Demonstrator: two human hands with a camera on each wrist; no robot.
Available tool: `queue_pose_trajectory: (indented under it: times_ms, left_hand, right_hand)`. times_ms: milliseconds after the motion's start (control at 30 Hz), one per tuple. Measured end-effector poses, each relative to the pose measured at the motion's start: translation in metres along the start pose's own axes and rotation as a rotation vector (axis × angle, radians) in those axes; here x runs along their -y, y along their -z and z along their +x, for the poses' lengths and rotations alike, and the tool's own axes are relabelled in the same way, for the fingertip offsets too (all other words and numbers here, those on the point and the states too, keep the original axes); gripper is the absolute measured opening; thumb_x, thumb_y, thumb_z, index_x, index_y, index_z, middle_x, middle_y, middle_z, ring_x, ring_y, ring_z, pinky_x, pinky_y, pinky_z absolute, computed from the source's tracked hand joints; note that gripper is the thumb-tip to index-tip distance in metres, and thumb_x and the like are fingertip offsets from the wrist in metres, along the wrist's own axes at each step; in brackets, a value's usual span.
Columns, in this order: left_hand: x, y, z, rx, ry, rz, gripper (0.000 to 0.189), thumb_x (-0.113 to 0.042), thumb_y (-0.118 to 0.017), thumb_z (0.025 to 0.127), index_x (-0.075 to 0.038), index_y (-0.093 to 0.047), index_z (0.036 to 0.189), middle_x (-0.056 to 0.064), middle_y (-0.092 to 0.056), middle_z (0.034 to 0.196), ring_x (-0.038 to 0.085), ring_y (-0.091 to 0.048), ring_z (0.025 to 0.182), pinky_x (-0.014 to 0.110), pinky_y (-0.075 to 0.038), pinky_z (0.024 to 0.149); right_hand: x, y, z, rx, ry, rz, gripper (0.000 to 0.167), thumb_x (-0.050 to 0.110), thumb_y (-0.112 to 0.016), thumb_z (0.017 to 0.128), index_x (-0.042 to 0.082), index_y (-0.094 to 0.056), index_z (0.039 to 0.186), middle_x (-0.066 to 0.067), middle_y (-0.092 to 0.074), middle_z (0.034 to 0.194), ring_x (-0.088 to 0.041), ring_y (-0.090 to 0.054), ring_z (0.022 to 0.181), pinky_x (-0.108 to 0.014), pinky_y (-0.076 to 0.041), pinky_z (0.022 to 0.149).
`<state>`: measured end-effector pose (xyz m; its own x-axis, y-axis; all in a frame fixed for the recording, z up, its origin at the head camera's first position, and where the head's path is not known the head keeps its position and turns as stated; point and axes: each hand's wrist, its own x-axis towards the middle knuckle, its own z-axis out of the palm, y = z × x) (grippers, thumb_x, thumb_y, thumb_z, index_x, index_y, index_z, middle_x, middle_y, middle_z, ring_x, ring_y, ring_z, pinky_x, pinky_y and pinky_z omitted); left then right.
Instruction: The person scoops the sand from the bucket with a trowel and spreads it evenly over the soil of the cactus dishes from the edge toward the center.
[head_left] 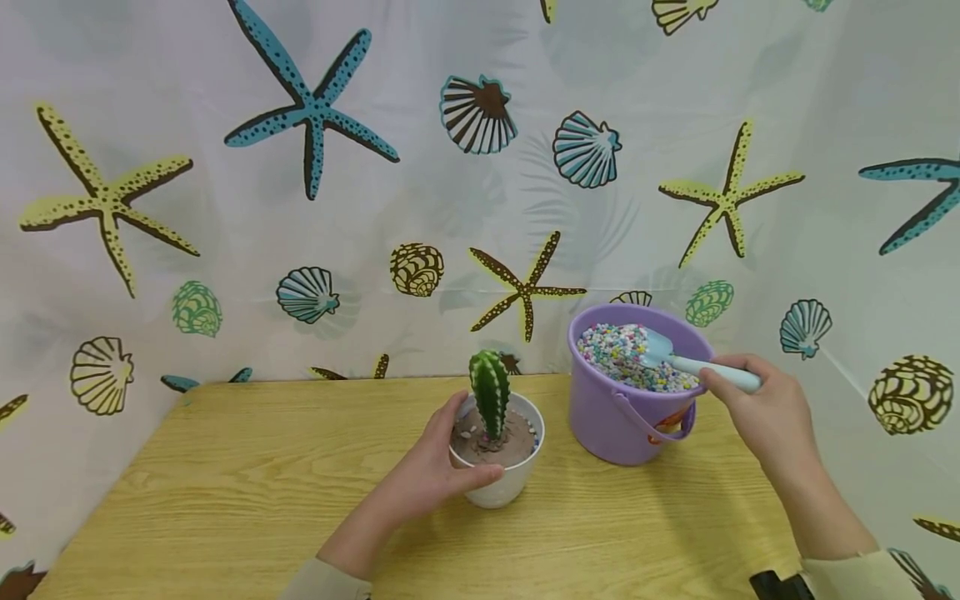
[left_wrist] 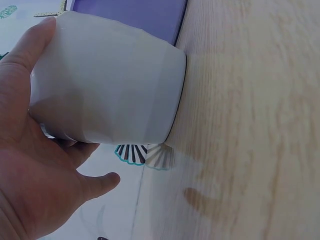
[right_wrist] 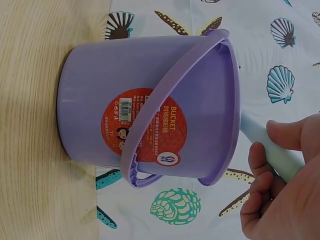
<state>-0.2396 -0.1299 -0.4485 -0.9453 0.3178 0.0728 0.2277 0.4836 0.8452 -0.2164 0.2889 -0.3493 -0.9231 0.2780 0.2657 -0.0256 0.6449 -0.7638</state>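
My left hand (head_left: 423, 475) grips a white flowerpot (head_left: 497, 493), thumb along the near side and fingers around the left side. A green cactus (head_left: 491, 396) stands upright in its brownish soil, with a few small beads by the rim. In the left wrist view, the pot (left_wrist: 110, 80) rests on the table. My right hand (head_left: 768, 408) holds the handle of a pale blue toy shovel (head_left: 712, 372) over the rim of a purple bucket (head_left: 603, 425). The shovel's blade lies among multicoloured beads (head_left: 615, 350), its tip hidden by them. The right wrist view shows the fingers curled round the handle (right_wrist: 280, 155).
The wooden table (head_left: 247, 467) carries the pot and, to its right, the bucket. A white cloth (head_left: 360, 217) printed with starfish and shells hangs behind the table. The bucket's handle (right_wrist: 155, 105) hangs down on its near side, across a red label (right_wrist: 115, 120).
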Motion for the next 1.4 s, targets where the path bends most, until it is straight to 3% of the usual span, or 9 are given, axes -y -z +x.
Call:
queue_pose_trajectory:
  times_ms: [933,1167,1400]
  left_hand:
    - [0.000,0.002,-0.001,0.002,0.005,0.004,0.126,-0.059,-0.091,0.088,-0.019,-0.013,0.178,0.016,-0.022,0.180,0.040,-0.029,0.162,0.066,-0.032,0.127]
    - [0.000,0.001,-0.001,0.006,-0.002,0.006,0.125,-0.058,-0.091,0.088,-0.019,-0.014,0.178,0.017,-0.023,0.179,0.041,-0.030,0.162,0.067,-0.032,0.126]
    - [-0.001,0.001,-0.002,0.006,0.007,0.005,0.126,-0.059,-0.091,0.088,-0.019,-0.014,0.178,0.016,-0.023,0.179,0.040,-0.030,0.162,0.067,-0.032,0.126]
  right_hand:
    - [0.022,0.007,-0.020,0.026,0.036,0.046,0.046,0.050,-0.076,0.105,0.012,-0.077,0.132,-0.010,-0.068,0.119,-0.022,-0.048,0.084,-0.034,-0.042,0.061]
    - [0.026,0.007,-0.026,0.040,0.053,0.045,0.044,0.051,-0.076,0.104,0.014,-0.077,0.128,-0.009,-0.064,0.100,-0.021,-0.047,0.069,-0.034,-0.042,0.053]
    - [0.030,0.002,-0.030,0.050,0.080,0.038,0.043,0.048,-0.078,0.105,0.014,-0.078,0.131,-0.007,-0.063,0.096,-0.019,-0.047,0.068,-0.033,-0.042,0.054]
